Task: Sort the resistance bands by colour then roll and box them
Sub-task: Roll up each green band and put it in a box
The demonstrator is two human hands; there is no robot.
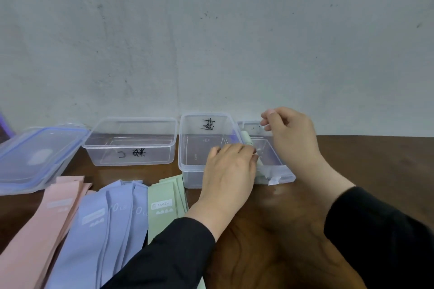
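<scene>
The left hand (231, 166) lies over the near rim of the right-hand box (279, 177), its fingertips pressing a pale green rolled band (246, 139) that sits against the box's left wall, at about three o'clock from the middle box (187, 148). The right hand (290, 134) hovers over the far end of the same box with its fingers loosely curled; whether it pinches anything I cannot tell. The left box (98, 148) at nine o'clock of the middle one holds nothing visible. Flat pink bands (47, 225), blue bands (103, 230) and green bands (164, 206) lie sorted in piles on the surface (270, 241) at seven o'clock, not yet rolled. To do this step well, I judge the roll should be kept tight under the fingertips and seated against the wall before letting go, or it may spring loose.
</scene>
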